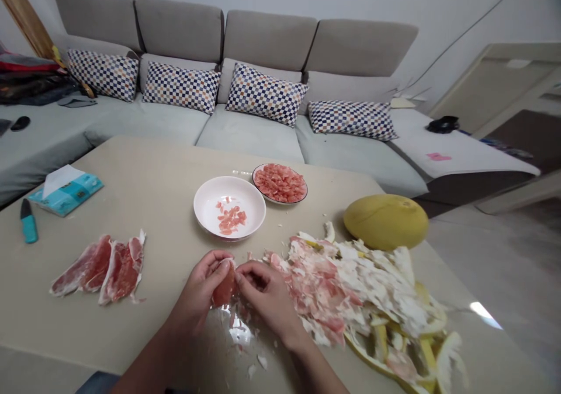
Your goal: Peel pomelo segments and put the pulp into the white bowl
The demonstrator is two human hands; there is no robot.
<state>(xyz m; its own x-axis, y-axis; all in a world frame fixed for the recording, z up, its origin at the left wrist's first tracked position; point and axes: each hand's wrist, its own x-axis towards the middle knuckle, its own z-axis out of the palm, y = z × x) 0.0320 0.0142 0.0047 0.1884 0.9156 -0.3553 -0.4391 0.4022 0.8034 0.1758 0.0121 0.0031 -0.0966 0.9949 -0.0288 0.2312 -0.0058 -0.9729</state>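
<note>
Near the table's front edge, my left hand (203,289) is closed around a red pomelo segment (225,289), its thumb along the top. At the segment's right edge, the thumb and fingers of my right hand (265,291) pinch its edge; the exact spot is partly hidden. Just beyond my hands stands a white bowl (205,218) with a few bits of red pulp (232,220) in it. Behind that, a dark-rimmed plate (280,200) is heaped with pulp pieces. On the left lie several pomelo segments (120,268) with whitish membrane on them.
To the right spreads a pile of membrane and pith (350,283) with yellow rind (381,347). A whole pomelo (385,221) sits behind it. At the left are a tissue pack (72,192) and a teal-handled knife (29,221). A grey sofa (254,134) borders the table's far side.
</note>
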